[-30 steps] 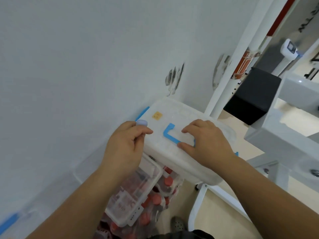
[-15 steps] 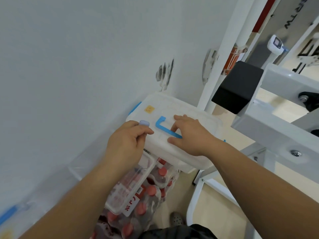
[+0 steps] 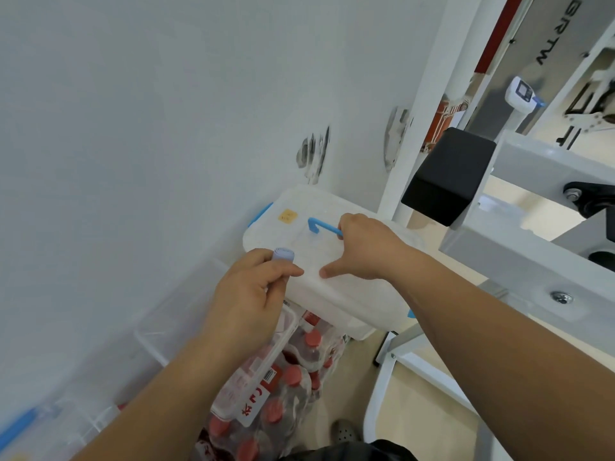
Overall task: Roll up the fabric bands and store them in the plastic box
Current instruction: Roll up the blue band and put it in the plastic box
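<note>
Left hand (image 3: 253, 287): fingers and thumb are curled round 1 rolled fabric band (image 3: 283, 254), which is held upright in the fist, with only its pale lilac-blue top seen above the knuckles.
Rolled fabric band: it is held just beside the near-left corner of the plastic box (image 3: 336, 294), outside it; contact with the box cannot be told.
Right hand (image 3: 362, 249): the fingers are wrapped round the blue handle (image 3: 321, 225), and the thumb is stretched out flat against the lid (image 3: 299, 207).
Plastic box: a white, cloudy box is seen close against the wall (image 3: 149, 128), with its lid on; what lies inside is hidden.
Blue handle: its free left end is seen standing up off the lid's middle.
Lid details: 1 yellow sticker (image 3: 288, 217) is stuck left of the handle, and 1 blue latch (image 3: 261, 212) is seen on the wall-side edge.
Below the box: shrink-wrapped bottles (image 3: 293, 377) with red caps are stacked.
Lower left: a clear bin (image 3: 139, 334) is set along the wall.
Right: a white frame (image 3: 532, 234) with a black pad (image 3: 446, 181) is seen near the box.
</note>
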`<state>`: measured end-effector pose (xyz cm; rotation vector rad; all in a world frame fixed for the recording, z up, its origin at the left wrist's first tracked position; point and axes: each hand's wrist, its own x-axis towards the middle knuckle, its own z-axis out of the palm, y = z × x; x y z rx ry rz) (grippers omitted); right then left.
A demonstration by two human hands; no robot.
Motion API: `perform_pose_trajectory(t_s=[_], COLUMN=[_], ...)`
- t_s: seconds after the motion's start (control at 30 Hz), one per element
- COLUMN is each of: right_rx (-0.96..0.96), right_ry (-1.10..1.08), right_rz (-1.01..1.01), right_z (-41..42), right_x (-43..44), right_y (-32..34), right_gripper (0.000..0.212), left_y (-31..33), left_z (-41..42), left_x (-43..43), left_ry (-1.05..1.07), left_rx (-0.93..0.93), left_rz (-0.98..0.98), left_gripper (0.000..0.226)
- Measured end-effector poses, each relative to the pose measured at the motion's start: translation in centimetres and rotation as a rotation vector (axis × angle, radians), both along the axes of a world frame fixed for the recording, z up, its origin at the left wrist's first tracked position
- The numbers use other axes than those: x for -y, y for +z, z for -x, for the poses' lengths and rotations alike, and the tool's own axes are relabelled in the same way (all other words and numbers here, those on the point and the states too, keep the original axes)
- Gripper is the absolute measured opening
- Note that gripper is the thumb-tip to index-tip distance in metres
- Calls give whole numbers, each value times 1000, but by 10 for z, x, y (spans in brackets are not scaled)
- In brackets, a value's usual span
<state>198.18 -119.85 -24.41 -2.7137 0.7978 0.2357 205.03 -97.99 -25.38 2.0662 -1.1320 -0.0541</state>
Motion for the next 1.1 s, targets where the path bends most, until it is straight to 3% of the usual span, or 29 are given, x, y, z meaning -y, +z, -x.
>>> perform_pose_trajectory(t_s=[0.23, 0.47, 0.6, 0.8, 0.93, 1.1], right_rx=[-2, 129, 157, 205, 164, 268], right_ry=[-54, -153, -171, -140, -95, -181], right_rz=[10, -137, -176, -140, -44, -185], right_z=[-3, -1, 1, 5, 2, 4], right_x=[13, 23, 23, 30, 26, 34], right_y=[7, -5, -15, -27, -25, -5], right_gripper=[75, 78, 80, 40, 39, 54], left_y=[-2, -10, -13, -19, -20, -19], left_z=[2, 2, 2, 1, 1, -4], left_x=[-3, -1, 4, 9, 15, 17], left_ry=[-68, -152, -182, -298, -319, -303], left_rx=[-55, -203, -221, -106, -124, -157], left_rz=[-9, -95, -44, -96, -155, -216], left_gripper=[26, 28, 28, 28, 24, 24])
